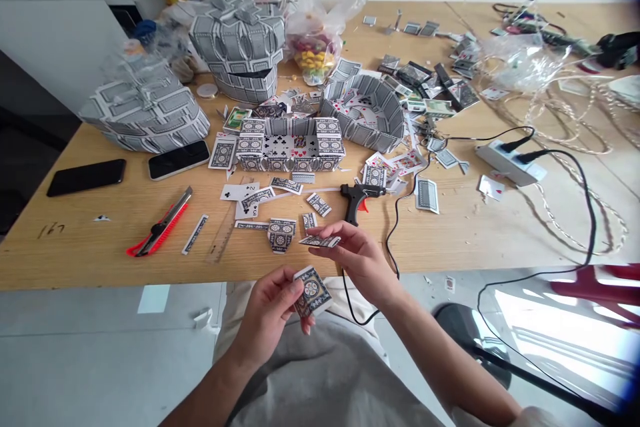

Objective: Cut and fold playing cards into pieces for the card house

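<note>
My left hand (273,310) grips a folded patterned card piece (313,290) in front of the table's edge. Higher and to the right, my right hand (360,257) pinches a smaller patterned card piece (321,241), seen nearly edge-on. The two pieces are apart. Just past my right hand lies a black glue gun (356,200) with a red trigger. A curved card piece (281,235) and loose card strips (319,204) are on the table near my hands. Behind them stands a box-like card structure (290,163) with playing-card faces inside.
A red utility knife (163,223), a clear ruler (223,240) and two phones (86,177) lie on the left. Larger card structures (237,40) and an open card tray (367,113) stand behind. At right are a power strip (510,161) and black cables, one looping beside my right hand.
</note>
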Available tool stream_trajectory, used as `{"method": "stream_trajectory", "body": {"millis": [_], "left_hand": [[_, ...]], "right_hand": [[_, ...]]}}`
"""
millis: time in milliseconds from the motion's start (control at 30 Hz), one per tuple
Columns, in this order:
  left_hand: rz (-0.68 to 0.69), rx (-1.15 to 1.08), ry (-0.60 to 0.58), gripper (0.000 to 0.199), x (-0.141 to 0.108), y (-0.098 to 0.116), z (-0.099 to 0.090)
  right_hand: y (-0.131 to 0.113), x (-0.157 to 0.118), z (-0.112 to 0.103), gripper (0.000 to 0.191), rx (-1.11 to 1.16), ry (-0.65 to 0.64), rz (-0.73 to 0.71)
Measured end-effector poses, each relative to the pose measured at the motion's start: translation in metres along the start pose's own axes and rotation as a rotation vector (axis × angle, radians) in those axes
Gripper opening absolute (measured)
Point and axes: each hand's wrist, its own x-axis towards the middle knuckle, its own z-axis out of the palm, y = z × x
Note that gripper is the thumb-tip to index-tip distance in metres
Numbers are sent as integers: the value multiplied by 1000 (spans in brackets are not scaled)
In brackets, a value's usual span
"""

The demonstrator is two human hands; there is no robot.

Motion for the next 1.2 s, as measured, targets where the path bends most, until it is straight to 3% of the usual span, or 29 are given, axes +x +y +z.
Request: {"method": "stream_trajectory", "body": {"millis": [300, 767, 933, 1200], "left_hand": [[110, -56, 1, 38, 4, 16, 1], [77, -47, -4, 38, 6, 21, -3], [79, 29, -15, 37, 7, 22, -8], [101, 60, 5, 30, 5, 12, -16]], "right_hand": [[3, -5, 6, 18, 4, -43, 13], [-4, -9, 9, 13, -161, -105, -142], [-5, -14, 6, 8, -244, -189, -195], [-11, -17, -1, 28, -275, -327, -144]]}}
